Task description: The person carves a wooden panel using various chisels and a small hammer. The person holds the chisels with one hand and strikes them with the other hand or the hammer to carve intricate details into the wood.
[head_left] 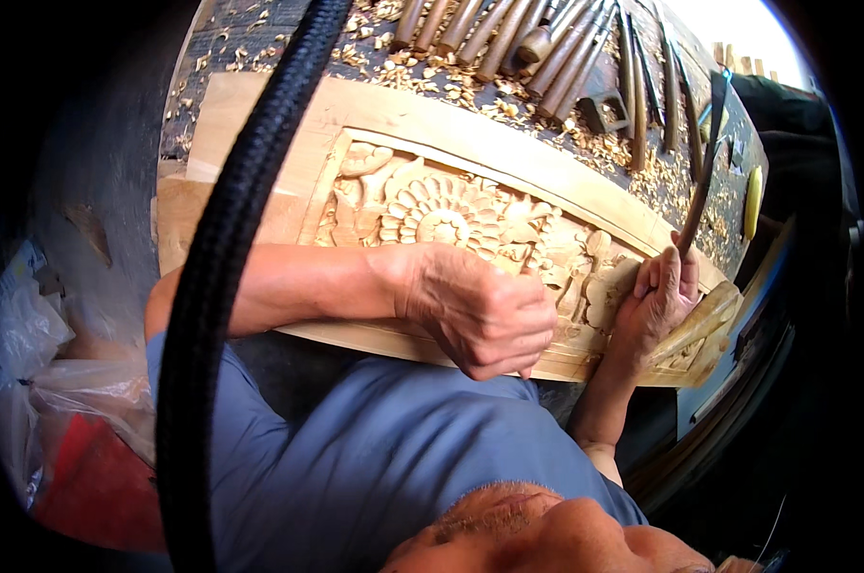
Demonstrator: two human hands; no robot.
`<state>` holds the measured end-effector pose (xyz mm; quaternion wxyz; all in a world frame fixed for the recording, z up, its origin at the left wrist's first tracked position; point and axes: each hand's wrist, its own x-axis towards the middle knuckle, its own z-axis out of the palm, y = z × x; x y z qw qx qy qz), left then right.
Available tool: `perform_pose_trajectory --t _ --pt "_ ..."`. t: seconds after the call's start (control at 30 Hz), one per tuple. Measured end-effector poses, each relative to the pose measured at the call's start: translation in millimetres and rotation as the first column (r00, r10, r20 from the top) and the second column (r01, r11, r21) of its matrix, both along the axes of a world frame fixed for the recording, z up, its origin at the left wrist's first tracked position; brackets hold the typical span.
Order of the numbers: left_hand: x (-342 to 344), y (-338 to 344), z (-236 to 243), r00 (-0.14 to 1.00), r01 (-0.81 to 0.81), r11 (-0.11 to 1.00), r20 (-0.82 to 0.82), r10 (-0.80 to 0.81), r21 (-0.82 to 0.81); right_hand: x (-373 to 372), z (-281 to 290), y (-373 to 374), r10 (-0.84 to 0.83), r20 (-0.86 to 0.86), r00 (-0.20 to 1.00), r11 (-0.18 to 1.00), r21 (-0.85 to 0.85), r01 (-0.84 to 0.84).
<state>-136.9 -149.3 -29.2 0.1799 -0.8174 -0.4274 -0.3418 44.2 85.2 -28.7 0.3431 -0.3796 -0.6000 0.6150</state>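
My left hand (494, 315) is closed in a fist over the near part of a carved wooden panel (451, 115). Whatever its fingers hold, if anything, is hidden. A round flower (442, 220) with layered petals and some leaves stand out in relief inside the panel's frame. At the panel's right end, my right hand (663, 294) pinches the lower end of a long, dark, slender tool (707, 167), which points away toward the far right. Its exact kind does not show. Beside that wrist a pale wooden mallet (699, 327) lies on the panel.
Several wood-handled carving tools (499, 38) lie in a row at the bench's far side among wood shavings (422, 72). A black braided cord (231, 220) crosses the left of the view. Clear plastic bags (31, 334) and a red thing (98, 487) are at lower left.
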Motion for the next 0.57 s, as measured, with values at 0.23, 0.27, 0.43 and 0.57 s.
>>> perform_pose_trajectory --t 0.23,0.27,0.43,0.57 --pt "-8.2 9.8 6.1 0.998 -0.046 0.999 0.032 0.046 0.007 -9.3 6.1 -11.4 -0.015 -0.049 0.999 0.997 -0.074 0.011" --pt "-8.6 13.2 5.6 0.997 -0.060 0.998 0.049 0.060 0.000 -8.9 5.8 -9.9 -0.011 -0.014 1.000 1.000 -0.021 0.010" --pt "-21.9 7.1 8.5 0.962 -0.227 0.941 0.091 0.256 -0.250 -26.3 -6.9 -13.7 0.140 -0.019 0.990 0.985 -0.103 -0.141" --pt "-22.9 28.9 19.2 0.903 -0.327 0.909 0.197 0.381 -0.260 -14.6 -2.3 -1.8 0.196 -0.065 0.978 0.978 -0.059 -0.200"
